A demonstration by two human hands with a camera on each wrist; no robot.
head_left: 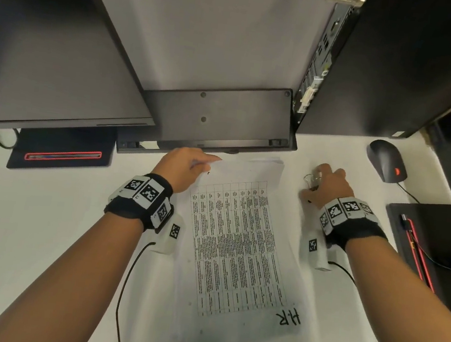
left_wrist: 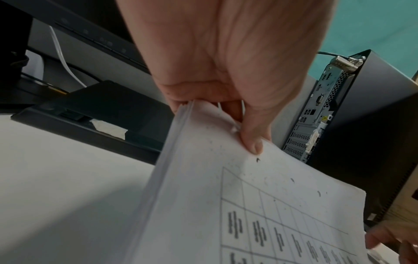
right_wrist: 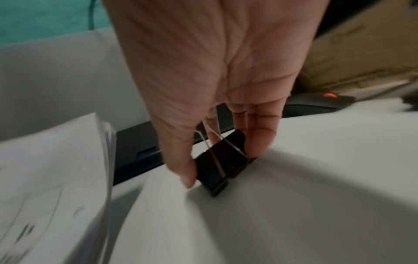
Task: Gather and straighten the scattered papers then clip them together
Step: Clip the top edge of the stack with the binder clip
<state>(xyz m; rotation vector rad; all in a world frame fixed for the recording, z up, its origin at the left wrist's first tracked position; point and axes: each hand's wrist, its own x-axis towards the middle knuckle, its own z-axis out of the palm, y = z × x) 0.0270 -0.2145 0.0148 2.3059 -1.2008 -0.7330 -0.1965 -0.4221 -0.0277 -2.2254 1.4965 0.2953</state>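
Observation:
A stack of printed papers (head_left: pixel 235 243) with a table of text and "H.R" written on it lies mid-desk. My left hand (head_left: pixel 188 166) pinches its far left corner, thumb on top and fingers beneath, so that end of the papers (left_wrist: pixel 226 205) is raised off the desk. To the right of the stack my right hand (head_left: pixel 326 183) pinches a black binder clip (right_wrist: pixel 220 164) with wire handles between thumb and fingers; the clip touches the white desk. In the head view only the clip's wire handles (head_left: pixel 311 178) show. The stack's edge (right_wrist: pixel 68 169) lies left of the clip.
An upturned black keyboard (head_left: pixel 216 118) lies just beyond the papers. A monitor (head_left: pixel 49 44) stands at the left, a computer tower (head_left: pixel 388 63) at the right. A black mouse (head_left: pixel 387 161) and a dark pad with a cable (head_left: pixel 437 239) sit right of my right hand.

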